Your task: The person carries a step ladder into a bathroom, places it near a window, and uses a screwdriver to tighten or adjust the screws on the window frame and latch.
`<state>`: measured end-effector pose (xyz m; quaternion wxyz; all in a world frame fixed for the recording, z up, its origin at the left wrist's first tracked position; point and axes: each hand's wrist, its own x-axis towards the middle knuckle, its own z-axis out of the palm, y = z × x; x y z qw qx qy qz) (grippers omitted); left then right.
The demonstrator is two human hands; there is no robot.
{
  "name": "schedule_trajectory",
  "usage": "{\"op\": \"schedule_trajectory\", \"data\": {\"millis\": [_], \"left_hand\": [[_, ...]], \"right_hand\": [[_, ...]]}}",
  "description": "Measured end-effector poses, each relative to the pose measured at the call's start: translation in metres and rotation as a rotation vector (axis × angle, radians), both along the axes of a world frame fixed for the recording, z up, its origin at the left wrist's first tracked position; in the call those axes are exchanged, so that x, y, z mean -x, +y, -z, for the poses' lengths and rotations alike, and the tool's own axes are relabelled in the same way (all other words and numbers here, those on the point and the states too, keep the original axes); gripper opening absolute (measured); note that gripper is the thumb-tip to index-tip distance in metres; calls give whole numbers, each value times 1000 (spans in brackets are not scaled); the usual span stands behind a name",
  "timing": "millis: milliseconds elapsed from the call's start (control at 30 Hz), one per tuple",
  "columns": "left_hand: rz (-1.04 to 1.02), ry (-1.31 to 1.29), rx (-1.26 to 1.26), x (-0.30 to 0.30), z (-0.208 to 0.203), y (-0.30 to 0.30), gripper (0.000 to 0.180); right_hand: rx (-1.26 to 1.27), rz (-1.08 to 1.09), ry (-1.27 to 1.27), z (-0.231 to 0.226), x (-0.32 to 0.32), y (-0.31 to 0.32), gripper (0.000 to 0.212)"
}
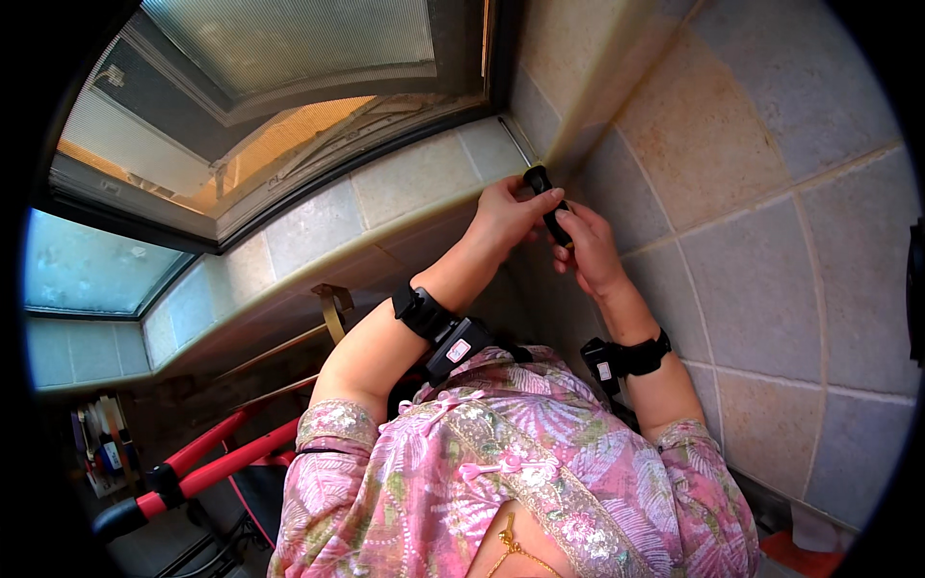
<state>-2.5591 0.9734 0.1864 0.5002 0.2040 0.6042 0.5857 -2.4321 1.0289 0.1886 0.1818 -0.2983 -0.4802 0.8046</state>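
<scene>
A screwdriver point(537, 177) with a black handle and a thin metal shaft is held between my two hands, below the corner where the window ledge meets the tiled wall. Its shaft points up and to the left, and the tip is over the ledge near the window frame's right end; whether it touches anything I cannot tell. My left hand point(508, 212) is closed on the handle, thumb laid along it. Lower down, my right hand point(591, 249) pinches the handle's butt end between thumb and fingers. Some fingertips are hidden behind the handle.
A dark-framed window point(318, 125) with a mesh screen is above the tiled ledge point(318, 231). The tiled wall point(752, 279) rises close on my right. At lower left are a red tubular frame point(241, 451) and a holder with pens point(104, 443). Black bands with boxes circle both forearms.
</scene>
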Motion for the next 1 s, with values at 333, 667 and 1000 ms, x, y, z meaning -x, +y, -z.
{"op": "schedule_trajectory", "data": {"millis": [333, 667, 1000], "left_hand": [[-6, 202, 20, 9, -4, 2, 62], [-179, 381, 143, 75, 0, 38, 42], [-62, 530, 259, 73, -13, 48, 45]], "right_hand": [[18, 40, -5, 5, 3, 0, 19], [38, 72, 16, 4, 1, -2, 25], [17, 57, 23, 9, -1, 3, 26]]}}
